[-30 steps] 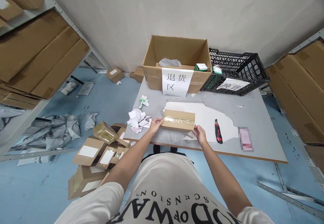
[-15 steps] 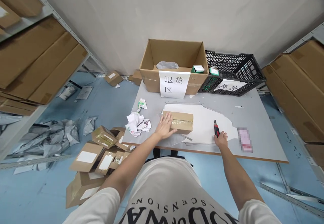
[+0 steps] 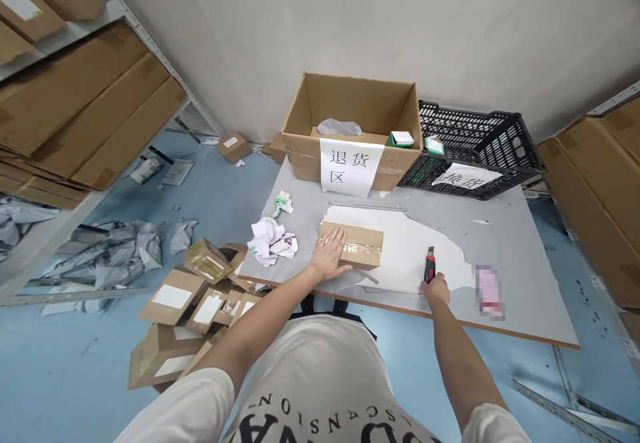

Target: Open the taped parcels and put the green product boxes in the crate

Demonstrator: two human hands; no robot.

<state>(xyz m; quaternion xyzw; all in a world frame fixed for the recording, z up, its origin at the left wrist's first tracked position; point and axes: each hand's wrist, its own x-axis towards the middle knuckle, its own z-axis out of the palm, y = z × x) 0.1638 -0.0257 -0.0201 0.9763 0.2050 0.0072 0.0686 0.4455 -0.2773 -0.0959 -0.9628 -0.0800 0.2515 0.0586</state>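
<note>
A small taped cardboard box [image 3: 359,245] lies flat on the grey table [image 3: 520,243], on a torn white sheet [image 3: 407,246]. My left hand [image 3: 331,254] rests palm down on the box's left half, fingers spread. To the right lies a red and black utility knife [image 3: 429,264], pointing away from me. My right hand [image 3: 437,289] touches the knife's near end at the table's front edge; whether the fingers close around it cannot be seen.
An open cardboard box [image 3: 353,129] with a paper sign and a black plastic crate [image 3: 473,146] stand at the table's back. Crumpled paper [image 3: 273,237] lies left of the small box. Several cardboard parcels [image 3: 193,299] are piled on the blue floor at left.
One second ago both hands held the box's ends. My left hand moved flat onto the box top; my right hand left the box and went right to the knife.
</note>
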